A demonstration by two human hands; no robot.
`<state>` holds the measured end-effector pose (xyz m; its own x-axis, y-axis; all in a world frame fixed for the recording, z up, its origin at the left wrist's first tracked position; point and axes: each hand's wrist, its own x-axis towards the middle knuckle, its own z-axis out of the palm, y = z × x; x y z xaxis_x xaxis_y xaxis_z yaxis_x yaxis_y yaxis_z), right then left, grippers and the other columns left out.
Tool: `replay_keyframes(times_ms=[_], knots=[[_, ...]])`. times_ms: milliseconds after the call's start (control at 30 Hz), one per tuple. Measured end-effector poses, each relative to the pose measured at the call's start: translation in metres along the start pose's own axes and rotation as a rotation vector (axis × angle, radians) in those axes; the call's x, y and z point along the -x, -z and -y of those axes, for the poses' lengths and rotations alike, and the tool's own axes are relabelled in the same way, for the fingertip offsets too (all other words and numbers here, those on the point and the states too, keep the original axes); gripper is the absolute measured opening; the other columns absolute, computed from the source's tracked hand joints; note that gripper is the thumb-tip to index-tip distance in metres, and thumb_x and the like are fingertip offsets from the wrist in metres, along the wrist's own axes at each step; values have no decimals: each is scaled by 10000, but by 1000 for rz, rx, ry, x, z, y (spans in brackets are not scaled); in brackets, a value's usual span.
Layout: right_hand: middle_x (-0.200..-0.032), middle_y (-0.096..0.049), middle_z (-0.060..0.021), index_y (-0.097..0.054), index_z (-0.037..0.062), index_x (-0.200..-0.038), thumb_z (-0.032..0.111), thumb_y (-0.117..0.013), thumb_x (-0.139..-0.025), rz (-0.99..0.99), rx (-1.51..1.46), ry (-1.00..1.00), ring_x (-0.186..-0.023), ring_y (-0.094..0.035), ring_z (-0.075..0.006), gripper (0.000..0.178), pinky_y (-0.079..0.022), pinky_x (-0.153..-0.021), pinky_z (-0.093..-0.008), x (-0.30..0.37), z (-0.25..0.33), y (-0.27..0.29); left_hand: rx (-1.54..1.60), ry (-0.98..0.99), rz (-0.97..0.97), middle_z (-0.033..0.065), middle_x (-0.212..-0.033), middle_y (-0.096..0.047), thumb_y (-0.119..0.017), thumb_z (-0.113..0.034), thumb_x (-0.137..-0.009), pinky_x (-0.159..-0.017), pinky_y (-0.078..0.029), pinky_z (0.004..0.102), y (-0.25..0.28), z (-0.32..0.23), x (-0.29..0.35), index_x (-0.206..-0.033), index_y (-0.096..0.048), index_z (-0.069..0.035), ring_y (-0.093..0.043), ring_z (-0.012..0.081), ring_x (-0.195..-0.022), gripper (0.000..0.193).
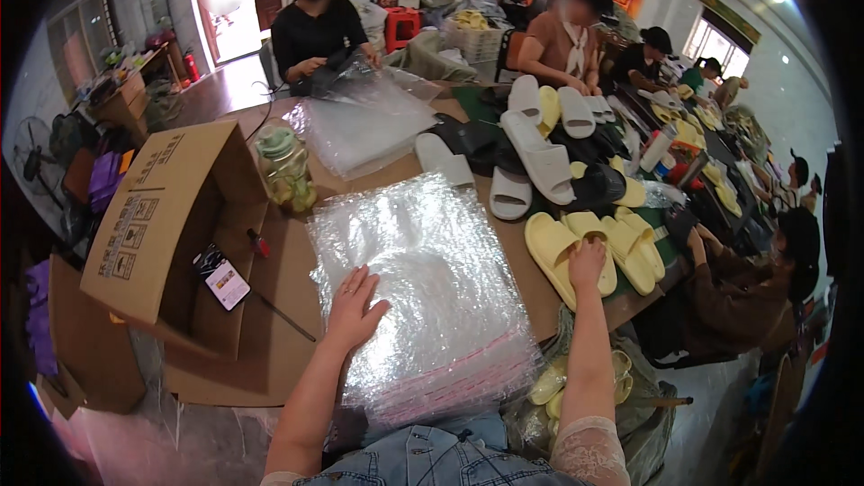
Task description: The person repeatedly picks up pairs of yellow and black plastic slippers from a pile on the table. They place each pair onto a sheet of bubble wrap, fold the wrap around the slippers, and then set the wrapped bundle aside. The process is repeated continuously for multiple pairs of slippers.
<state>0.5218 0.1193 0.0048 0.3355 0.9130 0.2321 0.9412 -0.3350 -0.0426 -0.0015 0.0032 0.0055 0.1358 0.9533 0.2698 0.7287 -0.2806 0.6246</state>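
My left hand (354, 308) lies with its fingers stretched out on a stack of clear plastic bags (423, 279) that have pink strips along the near edge. On the right, my right hand (587, 261) has its fingers closed on the strap of a yellow slipper (601, 284). Its yellow mate (547, 247) touches it on the left. Another pair of yellow slippers (635, 250) sits just to the right. Farther back are white slippers (540, 157) and black slippers (598, 187), heaped together.
A cardboard box (148, 225) stands open on its side at the left, with a phone (221, 279) beside its opening. Behind the bags are a glass jar (286, 171) and more clear plastic sheets (360, 130). Several people work around the table, one person (319, 40) across from me.
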Motion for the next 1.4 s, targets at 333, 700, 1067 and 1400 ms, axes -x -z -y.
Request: replay_keyframes(times_ms=[333, 700, 1067, 1400], knots=[[-921, -584, -176, -603, 14, -893, 163, -732, -851, -137, -224, 118, -907, -589, -397, 201, -466, -803, -513, 128, 7, 38, -58, -31, 2, 199, -1561, -452, -669, -442, -925, -1215, -284, 469, -4, 8, 4, -1397, -599, -53, -362, 367, -1483, 616], [-676, -508, -85, -529, -8, -850, 95, -724, -859, -265, -637, -20, -604, -526, -194, 221, -406, -575, -362, 198, -40, 64, -180, -328, 332, 189, -1606, -375, -771, -550, -815, -1206, -307, 513, 7, -68, 55, -1482, -516, -141, -333, 417, -1485, 823], [-1151, -750, -95, -693, -24, -1221, 82, -801, -854, 185, -1044, 387, -1047, -696, -174, 397, -542, -897, -331, 249, 32, 164, -65, -207, 145, 167, -1482, -544, -573, -240, -1007, -1154, -371, 544, -14, -64, 42, -1326, -644, -145, -472, 413, -1384, 340], [-755, -633, -147, -598, 35, -874, 237, -783, -811, 424, -647, 624, -704, -648, -374, 282, -506, -637, -461, 241, 87, 156, 32, -220, 147, 266, -1482, -504, -489, -216, -1038, -1167, -358, 529, 3, -96, 21, -1441, -550, -83, -434, 472, -1390, 429]])
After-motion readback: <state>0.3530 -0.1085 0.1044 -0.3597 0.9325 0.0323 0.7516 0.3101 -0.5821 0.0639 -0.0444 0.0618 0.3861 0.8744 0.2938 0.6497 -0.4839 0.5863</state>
